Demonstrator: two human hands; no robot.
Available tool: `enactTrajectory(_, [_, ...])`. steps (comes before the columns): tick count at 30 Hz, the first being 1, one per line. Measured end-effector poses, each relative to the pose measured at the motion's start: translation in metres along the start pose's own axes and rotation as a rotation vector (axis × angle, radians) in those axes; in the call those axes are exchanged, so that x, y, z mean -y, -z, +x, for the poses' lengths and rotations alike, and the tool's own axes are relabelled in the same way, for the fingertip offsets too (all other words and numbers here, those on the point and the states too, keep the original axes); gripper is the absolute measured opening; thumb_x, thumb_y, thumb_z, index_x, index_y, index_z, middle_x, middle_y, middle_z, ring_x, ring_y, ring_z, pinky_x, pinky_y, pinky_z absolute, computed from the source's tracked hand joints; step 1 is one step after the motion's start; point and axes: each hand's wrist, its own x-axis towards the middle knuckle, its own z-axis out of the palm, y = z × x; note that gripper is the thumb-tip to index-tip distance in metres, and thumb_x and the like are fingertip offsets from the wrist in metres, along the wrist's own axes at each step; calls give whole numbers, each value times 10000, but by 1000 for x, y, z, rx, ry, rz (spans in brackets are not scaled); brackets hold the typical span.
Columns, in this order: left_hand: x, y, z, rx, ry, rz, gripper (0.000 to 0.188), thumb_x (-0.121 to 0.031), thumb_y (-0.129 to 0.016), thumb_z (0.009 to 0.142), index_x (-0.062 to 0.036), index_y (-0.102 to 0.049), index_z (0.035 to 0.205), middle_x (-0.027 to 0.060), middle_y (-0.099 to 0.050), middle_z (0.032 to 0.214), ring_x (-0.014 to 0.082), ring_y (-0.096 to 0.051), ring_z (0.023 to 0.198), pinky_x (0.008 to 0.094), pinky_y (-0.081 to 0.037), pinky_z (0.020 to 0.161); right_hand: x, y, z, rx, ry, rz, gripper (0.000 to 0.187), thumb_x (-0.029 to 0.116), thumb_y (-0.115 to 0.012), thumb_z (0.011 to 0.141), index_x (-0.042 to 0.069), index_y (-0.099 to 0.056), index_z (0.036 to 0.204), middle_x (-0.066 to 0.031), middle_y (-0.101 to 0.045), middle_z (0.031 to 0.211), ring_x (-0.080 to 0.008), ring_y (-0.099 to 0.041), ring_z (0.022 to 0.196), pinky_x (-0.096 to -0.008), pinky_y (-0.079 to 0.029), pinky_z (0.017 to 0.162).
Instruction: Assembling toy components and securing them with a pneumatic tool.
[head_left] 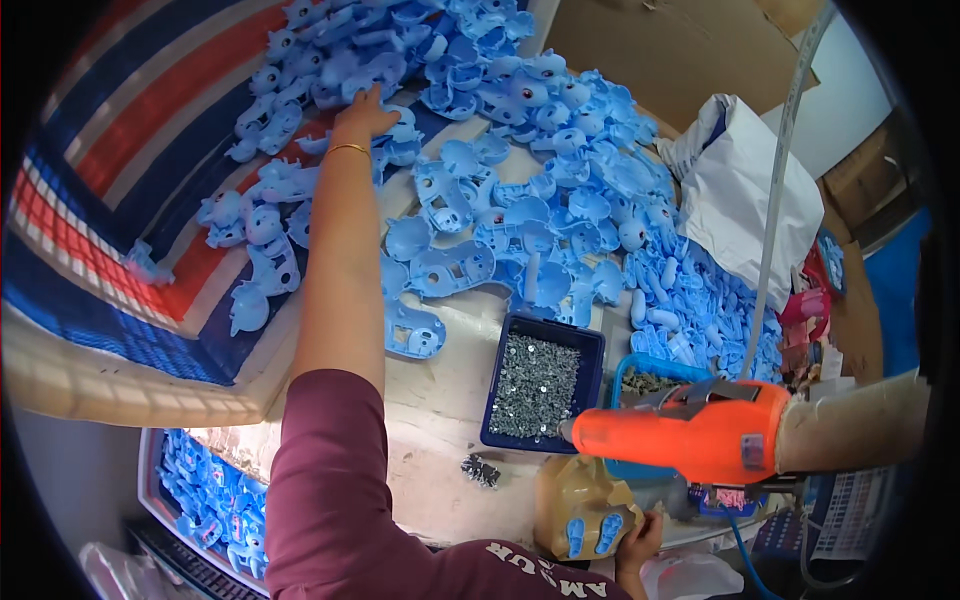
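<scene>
My left hand [366, 118], with a thin gold bangle at the wrist, reaches far across the bench into a heap of light-blue plastic toy shells [455, 265]. Its fingers are apart and touch a shell at the heap's edge; no firm grip shows. Down at the near edge, my right hand [642, 541] is curled beside the right side of a tan moulded fixture [563, 497]. Whatever its fingers may hold is hidden. Two small blue foot-shaped parts [607, 533] sit on the near face of this fixture.
An orange electric screwdriver [690, 428] lies level at right, its tip over a dark-blue tray [597, 352] of small screws. Behind it stands a light-blue tray [640, 360]. Small blue parts [690, 310] and a white sack [750, 190] lie beyond. A crate [150, 470] of blue pieces stands lower left.
</scene>
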Motion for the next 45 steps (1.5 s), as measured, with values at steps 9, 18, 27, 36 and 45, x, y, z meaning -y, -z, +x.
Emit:
enactTrajectory(9, [6, 21, -30, 347, -238, 20, 861, -549, -602, 753, -53, -395, 1425, 186, -424, 1441, 320, -456, 1295, 387, -369, 1064, 7, 3, 3, 30, -44, 50, 88, 79, -506, 912, 15, -562, 936, -131, -573, 818, -270, -578, 693, -331, -462, 623])
enactTrajectory(18, [-138, 56, -65, 95, -423, 409, 381, -368, -616, 853, -86, -669, 1103, 95, -618, 1230, 292, -578, 1146, 428, -517, 867, 10, 8, 3, 42, -90, 103, 122, 87, -484, 925, -5, -548, 972, -98, -562, 834, -174, -561, 717, -278, -458, 648])
enactTrajectory(27, [-169, -67, -9, -200, -499, 283, 505, -159, -621, 849, -154, -467, 1330, 62, -448, 1405, 265, -458, 1272, 436, -474, 942, -20, 2, -16, 21, -102, 113, 125, 70, -489, 917, -17, -555, 979, -93, -574, 862, -157, -560, 738, -266, -456, 653])
enactTrajectory(36, [-151, -66, -8, -149, -319, 285, 582, -141, -583, 854, -231, -408, 1401, 62, -433, 1414, 286, -562, 1157, 461, -457, 944, -103, -12, -40, 135, -256, 354, 184, 152, -545, 889, -17, -584, 949, -148, -597, 833, -238, -589, 701, -348, -463, 627])
enactTrajectory(45, [-136, -42, -18, -265, -297, 42, 618, -193, -670, 780, -205, -466, 1363, 95, -481, 1352, 329, -497, 1212, 471, -440, 971, -19, 0, -7, -25, -14, 70, 208, 98, -505, 928, -42, -579, 1063, -147, -633, 943, -224, -614, 819, -318, -482, 744])
